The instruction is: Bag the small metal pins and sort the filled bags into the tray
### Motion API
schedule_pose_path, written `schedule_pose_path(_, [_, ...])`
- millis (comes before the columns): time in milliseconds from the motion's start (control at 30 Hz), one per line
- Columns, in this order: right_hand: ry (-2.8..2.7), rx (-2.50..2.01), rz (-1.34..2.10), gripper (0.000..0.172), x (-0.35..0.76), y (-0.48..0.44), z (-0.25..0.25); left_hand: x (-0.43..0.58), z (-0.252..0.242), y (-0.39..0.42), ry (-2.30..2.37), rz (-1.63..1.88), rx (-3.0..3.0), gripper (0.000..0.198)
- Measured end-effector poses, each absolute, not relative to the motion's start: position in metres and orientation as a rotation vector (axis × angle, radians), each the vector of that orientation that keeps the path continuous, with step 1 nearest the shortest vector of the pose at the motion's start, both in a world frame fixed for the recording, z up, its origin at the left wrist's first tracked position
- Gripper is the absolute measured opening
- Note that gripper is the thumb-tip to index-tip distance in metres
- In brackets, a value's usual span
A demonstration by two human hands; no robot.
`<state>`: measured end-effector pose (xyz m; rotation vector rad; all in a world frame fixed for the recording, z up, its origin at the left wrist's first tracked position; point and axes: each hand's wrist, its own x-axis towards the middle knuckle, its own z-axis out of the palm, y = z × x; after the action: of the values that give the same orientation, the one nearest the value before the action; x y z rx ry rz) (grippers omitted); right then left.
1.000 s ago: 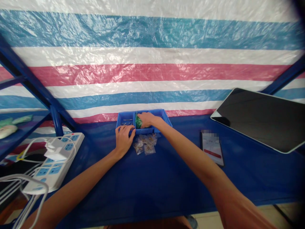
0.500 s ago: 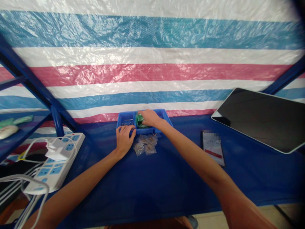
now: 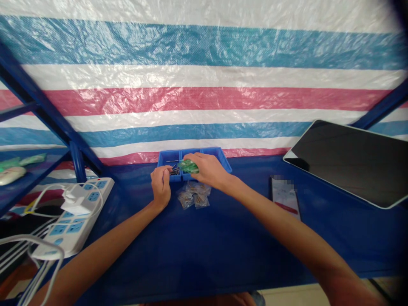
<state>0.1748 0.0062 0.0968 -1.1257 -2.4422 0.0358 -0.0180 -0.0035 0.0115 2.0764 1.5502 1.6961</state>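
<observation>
A blue divided tray (image 3: 227, 163) stands against the striped sheet. My right hand (image 3: 210, 169) is closed around a green plastic bag (image 3: 189, 166) just above the tray's middle compartment. My left hand (image 3: 160, 186) is at the front of the left compartment, its fingers curled in by the thumb; what they pinch, if anything, is too small to make out. Small dark metal screws (image 3: 174, 171) lie in that compartment beside the fingertips. In front of the tray several clear little bags (image 3: 195, 195) with brassy pieces lie on the blue table (image 3: 204, 242).
To the right lie a phone (image 3: 284, 196) and a large dark-screened panel (image 3: 350, 163). A white power strip (image 3: 76, 221) with plugs and cables sits at the left. Blue frame posts (image 3: 76, 160) rise at the table's back corners.
My right hand has lifted the green bag out of the middle compartment, toward me. My left hand has shifted slightly left, its fingers now curled rather than resting over the tray edge.
</observation>
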Motion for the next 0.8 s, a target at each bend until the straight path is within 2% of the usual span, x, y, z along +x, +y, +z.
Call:
schedule_pose_path(167, [-2.626, -0.884, 0.071, 0.049, 0.176, -0.015, 0.074, -0.019, 0.01, -0.005, 1.492, 1.771, 1.989, 0.031])
schedule_pose_path(367, [-2.798, -0.704, -0.202, 0.052, 0.185, -0.02, 0.036, -0.019, 0.008, -0.003, 1.422, 1.763, 1.998, 0.026])
schedule_pose_path(600, [-2.723, -0.789, -0.291, 0.071, 0.204, -0.025, 0.023, -0.019, 0.008, -0.006, 1.224, 1.759, 2.219, 0.015])
schedule_pose_path(667, [-2.716, -0.835, -0.316, 0.073, 0.212, -0.026, 0.023, -0.018, 0.011, -0.008, 1.112, 1.654, 2.373, 0.014])
schedule_pose_path(800, [-2.67, -0.905, -0.321, 0.063, 0.228, -0.027, 0.015, -0.01, 0.02, -0.013, 0.91, 1.168, 2.673, 0.019])
